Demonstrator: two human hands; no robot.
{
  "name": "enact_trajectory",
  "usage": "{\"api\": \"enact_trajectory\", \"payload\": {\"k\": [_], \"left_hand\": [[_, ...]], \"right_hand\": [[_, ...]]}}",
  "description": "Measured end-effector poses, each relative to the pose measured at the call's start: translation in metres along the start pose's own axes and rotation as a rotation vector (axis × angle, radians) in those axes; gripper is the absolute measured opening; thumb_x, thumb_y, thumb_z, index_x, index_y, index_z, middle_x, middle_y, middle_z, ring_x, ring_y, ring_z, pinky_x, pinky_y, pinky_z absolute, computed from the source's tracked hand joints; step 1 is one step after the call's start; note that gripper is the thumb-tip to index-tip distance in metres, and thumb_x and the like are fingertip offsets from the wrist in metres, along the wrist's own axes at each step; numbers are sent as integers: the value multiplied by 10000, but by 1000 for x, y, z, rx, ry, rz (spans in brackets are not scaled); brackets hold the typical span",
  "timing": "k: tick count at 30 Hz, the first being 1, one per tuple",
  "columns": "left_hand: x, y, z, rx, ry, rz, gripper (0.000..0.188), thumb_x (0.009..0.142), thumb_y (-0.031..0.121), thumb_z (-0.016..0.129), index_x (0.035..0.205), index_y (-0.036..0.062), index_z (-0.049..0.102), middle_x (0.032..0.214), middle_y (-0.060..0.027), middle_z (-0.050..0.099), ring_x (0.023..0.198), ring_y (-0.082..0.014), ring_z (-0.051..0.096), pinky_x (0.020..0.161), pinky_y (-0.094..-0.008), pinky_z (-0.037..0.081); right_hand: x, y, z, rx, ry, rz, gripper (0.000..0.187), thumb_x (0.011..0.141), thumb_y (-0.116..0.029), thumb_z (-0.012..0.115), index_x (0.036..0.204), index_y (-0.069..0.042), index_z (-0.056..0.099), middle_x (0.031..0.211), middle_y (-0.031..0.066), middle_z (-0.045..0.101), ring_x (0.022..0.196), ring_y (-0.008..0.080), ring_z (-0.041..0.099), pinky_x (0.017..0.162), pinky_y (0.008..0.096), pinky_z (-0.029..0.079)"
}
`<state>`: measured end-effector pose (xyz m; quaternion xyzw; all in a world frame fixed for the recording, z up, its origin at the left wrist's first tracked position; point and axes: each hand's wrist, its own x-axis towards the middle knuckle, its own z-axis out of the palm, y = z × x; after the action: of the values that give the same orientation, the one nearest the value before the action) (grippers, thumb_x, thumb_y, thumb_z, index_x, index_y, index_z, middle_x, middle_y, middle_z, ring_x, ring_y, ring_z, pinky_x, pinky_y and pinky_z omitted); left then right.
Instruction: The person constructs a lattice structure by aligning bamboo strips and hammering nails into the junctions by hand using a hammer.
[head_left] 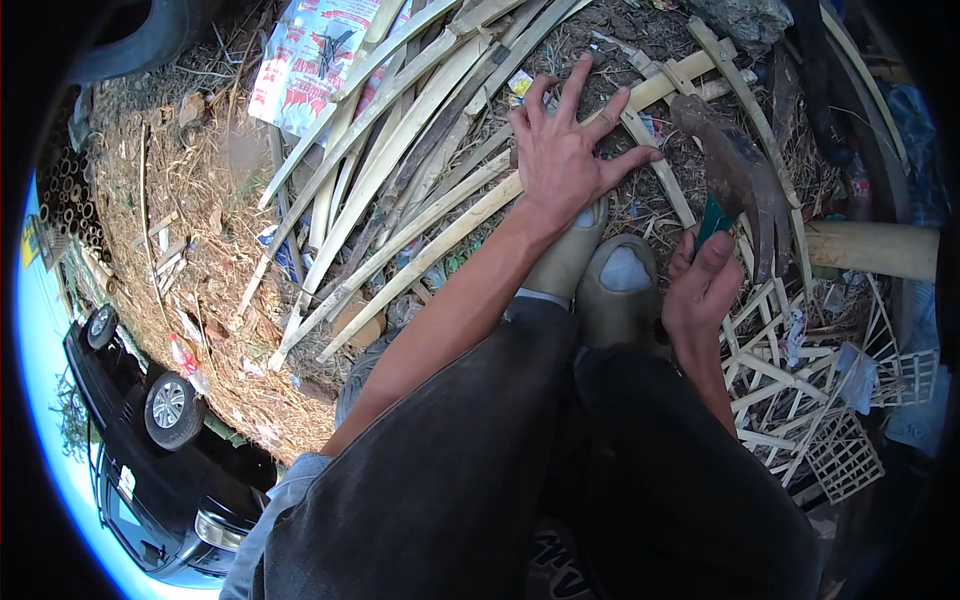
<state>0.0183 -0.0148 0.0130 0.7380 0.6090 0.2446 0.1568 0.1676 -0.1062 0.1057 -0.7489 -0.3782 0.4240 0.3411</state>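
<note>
My left hand (565, 150) reaches forward with its fingers spread and nothing held in them. It hovers over or rests near the ends of split bamboo strips (430, 255); whether it touches them I cannot tell. My right hand (705, 285) is closed around the green handle (712, 222) of a machete. The machete's broad dark blade (725, 150) points forward, away from me. Beyond the blade, a flat bamboo piece (690, 75) lies slanted on the littered ground, with more strips beside it. My shoes (615, 290) stand between the two arms.
A bundle of long bamboo strips (400, 110) lies front left beside a printed sheet (310, 60). Lattice pieces (845, 455) and thin offcuts are heaped at the right, below a thick bamboo pole (870, 250). A tyre (150, 40) and a black vehicle (150, 470) are farther left.
</note>
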Motion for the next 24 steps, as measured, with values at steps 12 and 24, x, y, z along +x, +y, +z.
{"api": "enact_trajectory", "payload": {"k": [12,24], "left_hand": [[4,-4,-1,-42,-21,10,657,681,581,872,1237,238,796,1572,-81,494,1311,-407,415,1063,-542,366],[11,-1,-10,-209,-42,-5,389,831,228,837,1205,132,791,1310,-74,681,1173,-366,534,1008,-466,459]], "right_hand": [[91,-14,9,-325,-41,-77,355,827,-264,905,915,4,691,596,27,494,553,100,437,517,316,384],[105,-5,17,-396,-73,44,493,744,-386,954,770,-4,643,582,99,628,502,208,589,531,363,486]]}}
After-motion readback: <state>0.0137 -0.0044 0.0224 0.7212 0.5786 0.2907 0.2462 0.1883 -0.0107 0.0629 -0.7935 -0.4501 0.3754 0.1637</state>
